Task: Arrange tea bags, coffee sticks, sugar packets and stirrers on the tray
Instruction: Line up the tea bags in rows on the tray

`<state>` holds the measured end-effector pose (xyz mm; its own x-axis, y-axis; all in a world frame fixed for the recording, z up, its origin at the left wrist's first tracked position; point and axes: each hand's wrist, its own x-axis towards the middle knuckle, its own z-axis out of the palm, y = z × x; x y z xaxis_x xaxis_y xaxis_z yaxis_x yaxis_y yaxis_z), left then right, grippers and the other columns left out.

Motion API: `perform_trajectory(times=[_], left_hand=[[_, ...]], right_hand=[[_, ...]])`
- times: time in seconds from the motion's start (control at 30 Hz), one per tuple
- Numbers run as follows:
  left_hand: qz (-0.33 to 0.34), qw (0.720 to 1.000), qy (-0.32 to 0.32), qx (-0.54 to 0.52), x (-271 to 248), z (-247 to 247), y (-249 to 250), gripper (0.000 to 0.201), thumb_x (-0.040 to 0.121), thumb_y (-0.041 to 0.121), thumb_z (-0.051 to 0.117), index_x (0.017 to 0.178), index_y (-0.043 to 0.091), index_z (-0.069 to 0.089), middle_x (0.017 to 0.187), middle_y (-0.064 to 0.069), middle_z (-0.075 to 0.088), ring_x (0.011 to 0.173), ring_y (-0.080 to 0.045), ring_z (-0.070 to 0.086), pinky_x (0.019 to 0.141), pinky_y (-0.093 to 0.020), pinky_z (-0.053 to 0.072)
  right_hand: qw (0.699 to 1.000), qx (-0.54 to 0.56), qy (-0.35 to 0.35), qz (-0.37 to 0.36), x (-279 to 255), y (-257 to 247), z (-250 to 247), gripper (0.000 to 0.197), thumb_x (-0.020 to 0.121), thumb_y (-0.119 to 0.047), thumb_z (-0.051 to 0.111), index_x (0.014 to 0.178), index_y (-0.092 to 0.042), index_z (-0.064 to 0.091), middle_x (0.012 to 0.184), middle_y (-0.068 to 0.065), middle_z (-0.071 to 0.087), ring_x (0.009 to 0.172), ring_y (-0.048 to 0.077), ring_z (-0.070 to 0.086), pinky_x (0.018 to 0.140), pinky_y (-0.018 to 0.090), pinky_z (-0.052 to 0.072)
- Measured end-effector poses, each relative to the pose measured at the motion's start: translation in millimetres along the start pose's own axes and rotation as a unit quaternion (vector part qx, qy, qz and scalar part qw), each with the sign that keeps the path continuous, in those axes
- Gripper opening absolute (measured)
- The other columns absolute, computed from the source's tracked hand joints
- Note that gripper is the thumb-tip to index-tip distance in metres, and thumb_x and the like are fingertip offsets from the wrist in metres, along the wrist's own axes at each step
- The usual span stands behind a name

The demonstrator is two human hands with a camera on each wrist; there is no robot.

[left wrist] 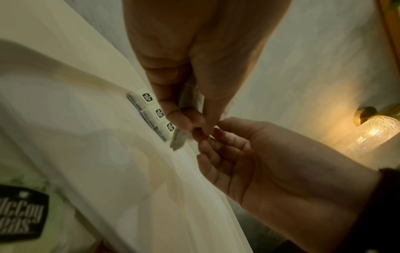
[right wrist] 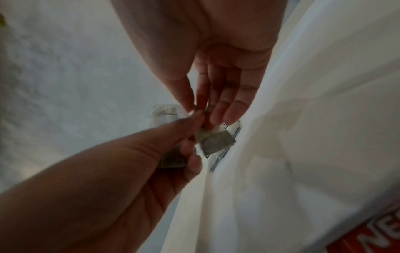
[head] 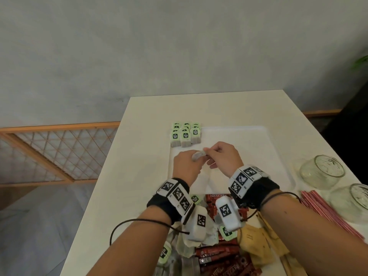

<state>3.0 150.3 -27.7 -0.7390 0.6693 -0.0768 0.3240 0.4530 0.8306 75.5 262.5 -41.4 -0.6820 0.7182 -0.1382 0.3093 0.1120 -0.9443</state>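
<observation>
I see both hands meet over the tray [head: 278, 156]. Left hand [head: 186, 166] fingers curl round a tea bag [head: 198, 155]; right hand [head: 223, 156] pinches its end. Risk: opposing pulls tear the bag, or it drops onto the placed rows [head: 185, 134].

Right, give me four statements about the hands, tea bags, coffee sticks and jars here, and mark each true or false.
1. Both the left hand and the right hand pinch one grey paper tea bag above the white plastic tray. True.
2. The green-tagged tea bags sit in rows at the tray's far left corner. True.
3. The red coffee sticks are lined up on the tray. False: they lie piled on the table near the person.
4. The two clear glass jars hold red stirrers. False: the stirrers lie on the table beside them.
</observation>
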Motion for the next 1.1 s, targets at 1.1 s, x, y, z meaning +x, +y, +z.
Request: perform_trajectory(times=[1.1], left_hand=[[-0.128,0.958,0.074,-0.245,58,-40,-57,0.017,0.097,0.014,0.054,0.1,0.016,0.071,0.081,-0.001,0.062,0.072,-0.014,0.053,0.075,-0.033,0.052]], right_hand=[[0.987,-0.16,0.018,-0.017,116,-2,26,0.018,0.084,-0.031,0.074,0.098,-0.02,0.07,0.093,-0.002,0.067,0.082,0.017,0.063,0.08,0.035,0.055]])
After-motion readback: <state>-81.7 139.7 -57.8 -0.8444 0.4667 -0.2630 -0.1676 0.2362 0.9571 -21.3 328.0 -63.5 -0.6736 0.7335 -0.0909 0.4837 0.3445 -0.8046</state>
